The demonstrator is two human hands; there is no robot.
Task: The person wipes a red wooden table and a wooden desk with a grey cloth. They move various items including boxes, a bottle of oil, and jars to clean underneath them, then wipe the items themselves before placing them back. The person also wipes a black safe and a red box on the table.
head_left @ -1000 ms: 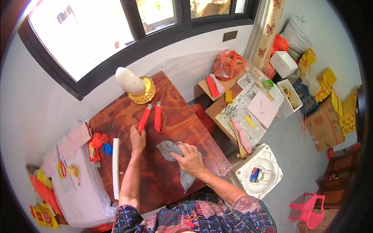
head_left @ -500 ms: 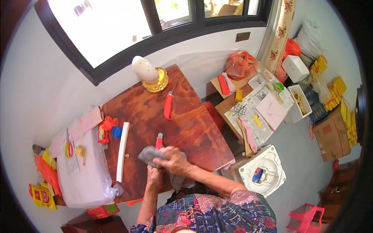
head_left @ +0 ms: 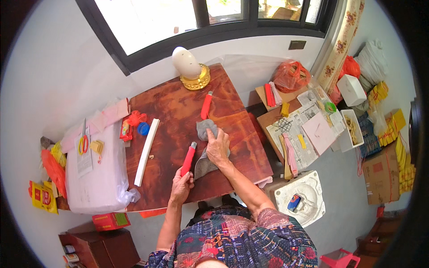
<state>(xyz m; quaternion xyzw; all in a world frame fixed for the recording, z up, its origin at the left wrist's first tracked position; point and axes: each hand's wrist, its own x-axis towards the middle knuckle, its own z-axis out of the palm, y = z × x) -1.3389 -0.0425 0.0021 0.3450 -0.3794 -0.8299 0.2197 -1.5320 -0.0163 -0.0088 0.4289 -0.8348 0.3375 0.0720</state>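
Note:
My left hand (head_left: 182, 187) is closed round the lower end of a red utility knife (head_left: 189, 160), its grey metal tip pointing away from me. To its right, my right hand (head_left: 217, 147) presses its fingers on a bunched grey cloth (head_left: 206, 128) on the table. Part of the cloth trails under that hand toward the near edge. A second red utility knife (head_left: 207, 105) lies just beyond the cloth. All this is on a glossy red-brown wooden table (head_left: 174, 120). My right palm is hidden from view.
A white strip (head_left: 147, 152) and a blue cap (head_left: 143, 129) lie left of my hands, beside a plastic-wrapped stack (head_left: 100, 178) with scissors (head_left: 83, 142). A white egg-shaped ornament (head_left: 187, 63) stands at the far edge. Right, a lower table holds newspaper (head_left: 292, 127); a white foam piece (head_left: 313, 201) sits below.
The red utility knife, partly covered by my hands and the cloth before, is now held out in my left hand. My right hand has moved away and right with the cloth, onto the table.

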